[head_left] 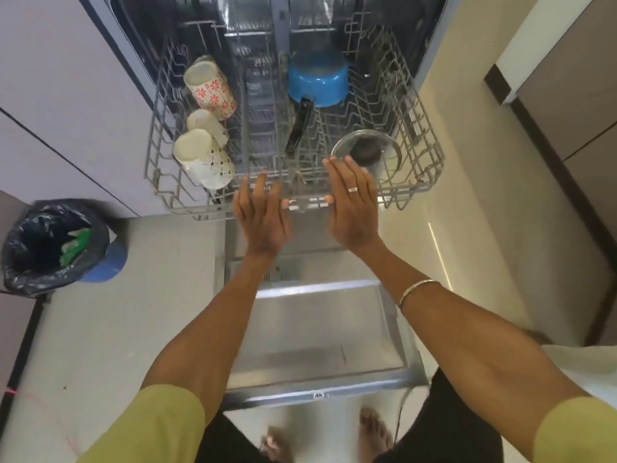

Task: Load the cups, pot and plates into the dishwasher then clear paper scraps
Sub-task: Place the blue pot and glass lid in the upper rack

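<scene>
Our left hand (pixel 262 212) and right hand (pixel 354 202) press flat-fingered, grasping nothing, against the rack (pixel 417 182); we read no writing.

Black-lined blue bin (pixel 100 265) with green scraps (pixel 75 245) on pale floor (pixel 150 312), beside lilac cabinet fronts (pixel 66 105).

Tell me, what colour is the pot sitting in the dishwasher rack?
The pot is bright blue with a black handle, seen in the head view.
</scene>
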### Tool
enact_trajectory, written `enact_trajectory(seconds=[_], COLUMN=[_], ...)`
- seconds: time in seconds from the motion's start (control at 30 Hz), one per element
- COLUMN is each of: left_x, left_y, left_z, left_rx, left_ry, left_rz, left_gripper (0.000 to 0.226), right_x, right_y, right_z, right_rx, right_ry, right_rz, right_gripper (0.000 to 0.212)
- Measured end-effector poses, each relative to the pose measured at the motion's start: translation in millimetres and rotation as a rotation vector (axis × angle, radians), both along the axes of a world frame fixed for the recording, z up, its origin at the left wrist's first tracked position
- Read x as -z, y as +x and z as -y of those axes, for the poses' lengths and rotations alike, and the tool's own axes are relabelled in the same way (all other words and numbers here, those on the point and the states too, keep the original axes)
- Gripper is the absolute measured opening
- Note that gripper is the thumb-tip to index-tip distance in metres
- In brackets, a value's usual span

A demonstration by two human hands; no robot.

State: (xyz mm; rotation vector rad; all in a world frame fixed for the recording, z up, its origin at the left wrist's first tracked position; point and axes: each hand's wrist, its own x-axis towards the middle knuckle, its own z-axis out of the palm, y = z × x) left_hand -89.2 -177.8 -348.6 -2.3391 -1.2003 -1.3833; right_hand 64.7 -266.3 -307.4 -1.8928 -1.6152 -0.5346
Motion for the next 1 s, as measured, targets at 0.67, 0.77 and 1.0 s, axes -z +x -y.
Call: enact_trajectory(seconds=[0.67, 0.77, 1.0], left_x=[25, 21, 16], left_y=[55, 56, 73], left_z=[-130, -138, -171], left_rx=[-0.121, -0.104, -0.157], left_ry=[0.388, 0.277, 0.089], left_rz=[0.066, -0.037, -0.189], left_gripper=[0.043, 0.048, 0.054], right_x=[47, 44, 46], right_y=[57, 62, 77], right_z=[-132, -142, -174], right_rx=[0.024, 0.038, 0.135], right_ry=[0.577, 0.481, 0.19], right_rz=[0.179, 0.167, 0.13], right_gripper=[0.048, 0.048, 0.059])
